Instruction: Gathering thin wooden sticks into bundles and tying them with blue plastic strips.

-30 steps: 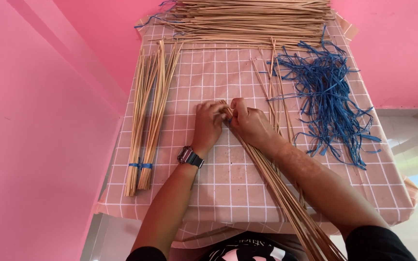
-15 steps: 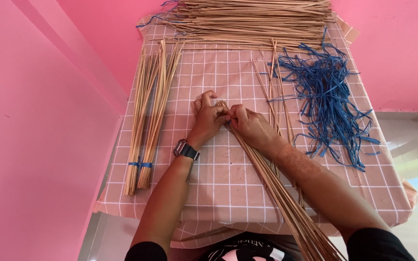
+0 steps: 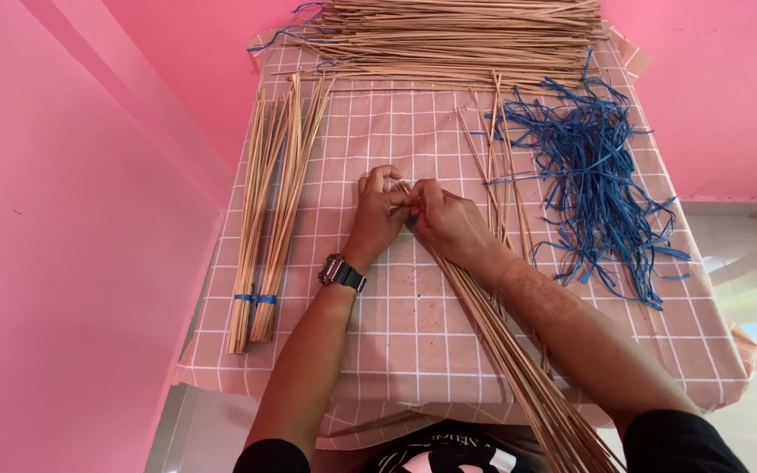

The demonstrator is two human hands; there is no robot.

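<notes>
Table (image 3: 413, 350) with pink grid cloth carried a big loose stick pile (image 3: 457, 35) at the far edge, blue string tangle (image 3: 593, 166) right, tied bundle (image 3: 265, 219) left. Since a second ago the left hand (image 3: 377, 215) had crept up a little with fingers curling in; stick bunch (image 3: 492, 342) stayed put, so the tying looked mid-way. Right hand (image 3: 449, 223) was pinched shut on the bunch's top end beside the blue tie (image 3: 413, 221); left fingers closed on the same end.

bare cloth (image 3: 396, 315) between tied bundle (image 3: 265, 210) and blue strings (image 3: 593, 175)
</notes>
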